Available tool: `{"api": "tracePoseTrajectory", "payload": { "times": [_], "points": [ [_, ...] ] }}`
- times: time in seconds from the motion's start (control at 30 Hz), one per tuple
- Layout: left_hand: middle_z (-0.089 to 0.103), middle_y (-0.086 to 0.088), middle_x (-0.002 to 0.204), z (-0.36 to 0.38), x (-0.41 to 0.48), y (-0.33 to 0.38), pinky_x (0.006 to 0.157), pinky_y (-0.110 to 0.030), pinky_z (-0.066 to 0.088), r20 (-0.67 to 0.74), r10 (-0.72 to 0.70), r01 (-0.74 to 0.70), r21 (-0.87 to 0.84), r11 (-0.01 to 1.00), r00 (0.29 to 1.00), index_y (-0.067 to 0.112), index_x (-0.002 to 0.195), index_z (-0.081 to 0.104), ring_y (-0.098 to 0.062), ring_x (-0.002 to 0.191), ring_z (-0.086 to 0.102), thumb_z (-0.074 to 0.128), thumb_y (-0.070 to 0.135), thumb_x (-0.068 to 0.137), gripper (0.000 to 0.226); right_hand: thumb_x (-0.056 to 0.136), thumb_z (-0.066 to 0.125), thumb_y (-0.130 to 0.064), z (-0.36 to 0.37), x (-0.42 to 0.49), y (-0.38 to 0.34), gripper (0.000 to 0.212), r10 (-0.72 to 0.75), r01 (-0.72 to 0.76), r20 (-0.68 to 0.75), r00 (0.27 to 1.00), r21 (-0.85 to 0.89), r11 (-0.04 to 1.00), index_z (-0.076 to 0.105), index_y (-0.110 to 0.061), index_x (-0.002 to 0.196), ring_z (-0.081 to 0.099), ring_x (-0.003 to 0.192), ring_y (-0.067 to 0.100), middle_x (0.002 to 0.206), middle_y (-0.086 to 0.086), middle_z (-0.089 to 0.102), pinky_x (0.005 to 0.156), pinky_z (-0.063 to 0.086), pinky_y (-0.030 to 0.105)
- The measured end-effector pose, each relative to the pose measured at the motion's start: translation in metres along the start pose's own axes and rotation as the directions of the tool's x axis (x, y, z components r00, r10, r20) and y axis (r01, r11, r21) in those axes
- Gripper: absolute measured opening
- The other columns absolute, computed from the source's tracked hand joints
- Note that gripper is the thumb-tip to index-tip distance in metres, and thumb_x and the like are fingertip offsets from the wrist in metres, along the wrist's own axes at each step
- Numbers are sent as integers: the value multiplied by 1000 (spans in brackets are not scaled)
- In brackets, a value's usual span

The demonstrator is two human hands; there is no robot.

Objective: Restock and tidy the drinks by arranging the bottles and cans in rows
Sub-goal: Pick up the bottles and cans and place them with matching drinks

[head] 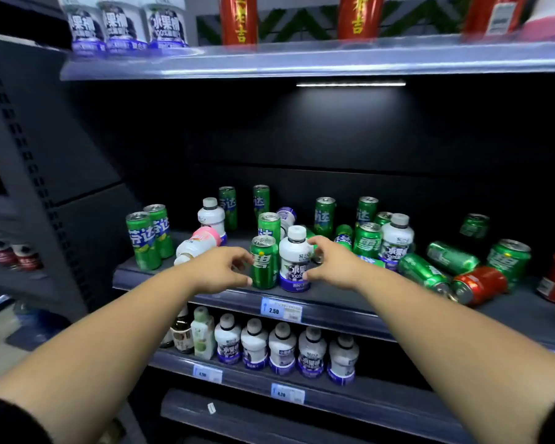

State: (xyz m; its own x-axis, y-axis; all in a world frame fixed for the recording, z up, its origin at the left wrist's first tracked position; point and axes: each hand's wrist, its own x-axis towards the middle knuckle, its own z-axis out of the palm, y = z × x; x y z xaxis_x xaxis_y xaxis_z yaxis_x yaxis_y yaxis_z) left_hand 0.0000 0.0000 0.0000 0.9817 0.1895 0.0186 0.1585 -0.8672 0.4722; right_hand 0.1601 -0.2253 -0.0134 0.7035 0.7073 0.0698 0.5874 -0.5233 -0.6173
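Observation:
On the middle shelf [334, 302] drinks stand and lie mixed together. At its front edge a green can [264, 267] stands upright beside a white bottle with a purple label [293, 261]. My left hand [220, 270] grips the green can from the left, thumb low and fingers higher. My right hand [334, 264] holds the white bottle from the right, fingers curled behind it. Two tall green cans [148, 238] stand at the left. A pink-capped bottle [196, 243] lies on its side. Several green cans [423, 272] and a red can [478, 285] lie toppled at the right.
More green cans and white bottles [396, 238] stand unevenly further back. The shelf below holds a row of white bottles [282, 347]. The top shelf carries white bottles [125, 24] and red cans [237, 19]. A price tag [281, 309] hangs on the middle shelf's edge.

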Motion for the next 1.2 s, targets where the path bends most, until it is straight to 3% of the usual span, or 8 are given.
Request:
{"api": "tracePoseTrajectory", "payload": {
  "times": [0.07, 0.2, 0.3, 0.4, 0.5, 0.77, 1.0, 1.2],
  "points": [
    [62, 1, 119, -6, 6, -11, 90, -21, 44, 1, -26, 26, 11, 1000, 1000, 23, 129, 58, -11, 104, 59, 75, 34, 84, 50, 69, 85, -20, 6, 12, -4, 79, -2, 4, -70, 998, 27, 1000, 43, -22, 136, 56, 94, 19, 110, 1, 57, 71, 43, 26],
    [63, 1, 118, -19, 26, -45, 93, -24, 46, -15, -26, 26, 20, 999, 1000, 24, 128, 59, -11, 106, 60, 76, 36, 83, 49, 63, 87, -20, 19, 39, -7, 93, 17, -6, -163, 986, 70, 998, 35, -23, 139, 56, 107, 25, 123, 5, 52, 90, 49, 36],
    [63, 1, 116, -30, 43, -67, 91, -21, 46, -24, 6, -6, 7, 1000, 1000, 23, 126, 61, -9, 104, 60, 77, 33, 82, 48, 66, 84, -13, 23, 52, -9, 76, 54, -37, -159, 986, 111, 993, 42, -23, 129, 58, 101, 23, 112, 0, 59, 81, 47, 30],
    [65, 1, 111, -42, 63, -86, 77, -15, 46, -58, 50, -51, -6, 999, 997, 22, 121, 63, -5, 90, 60, 78, 28, 82, 43, 61, 87, -15, 29, 64, -13, 67, 102, -77, -209, 972, 126, 989, 46, -19, 113, 59, 95, 23, 105, 0, 59, 78, 51, 34],
    [65, 7, 107, -53, 82, -104, 84, -23, 48, -121, 85, -87, -14, 996, 989, 25, 118, 63, -7, 90, 63, 76, 27, 82, 39, 55, 92, -21, 36, 76, -16, 72, 158, -122, -271, 950, 144, 982, 46, -19, 110, 60, 98, 25, 107, 2, 59, 84, 54, 43],
    [60, 4, 116, -70, 117, -145, 89, -30, 50, -179, 138, -140, 2, 990, 974, 25, 121, 62, -12, 91, 63, 70, 26, 80, 41, 52, 94, -24, 51, 104, -25, 76, 267, -204, -381, 885, 198, 959, 49, -17, 112, 63, 98, 25, 109, 5, 64, 88, 54, 46],
    [59, 8, 113, -68, 132, -166, 83, -28, 48, -189, 131, -139, -26, 990, 973, 32, 118, 62, -6, 87, 62, 67, 31, 80, 38, 66, 86, -27, 60, 133, -29, 59, 288, -214, -404, 868, 219, 952, 49, -19, 111, 63, 96, 23, 109, 5, 63, 82, 54, 41],
    [56, 7, 110, -67, 138, -177, 84, -26, 44, -220, 110, -116, -15, 993, 969, 27, 119, 62, -11, 97, 58, 64, 23, 81, 38, 65, 89, -23, 57, 157, -27, 64, 260, -183, -355, 898, 236, 954, 50, -18, 116, 63, 96, 22, 109, 3, 65, 77, 51, 35]
  ]
}}
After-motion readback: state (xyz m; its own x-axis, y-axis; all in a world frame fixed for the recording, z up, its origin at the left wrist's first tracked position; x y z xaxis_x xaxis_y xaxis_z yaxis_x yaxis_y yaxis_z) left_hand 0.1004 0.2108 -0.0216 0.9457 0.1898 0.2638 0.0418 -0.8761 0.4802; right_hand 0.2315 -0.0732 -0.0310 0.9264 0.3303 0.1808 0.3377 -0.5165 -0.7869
